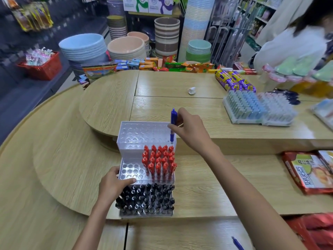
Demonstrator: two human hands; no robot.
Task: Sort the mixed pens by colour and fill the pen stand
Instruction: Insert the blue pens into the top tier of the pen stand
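A clear three-tier pen stand (126, 141) stands on the wooden counter. Black pens (149, 199) fill its front tier. Red pens (159, 161) fill the right half of the middle tier. The top tier's holes are empty but for one blue pen (173, 123), upright at the front right corner. My right hand (189, 130) pinches that blue pen at mid-barrel. My left hand (113, 184) grips the stand's left side at the middle tier, thumb lying on top of it. Another blue pen (237, 243) lies on the counter at the bottom right.
Two racks of pale blue and clear pens (257, 109) sit on the raised counter at the right, beside purple-yellow packets (234, 82). A small white object (191, 91) lies mid-counter. Red snack packs (310, 170) lie at the right edge. A person (292, 47) stands at the far right.
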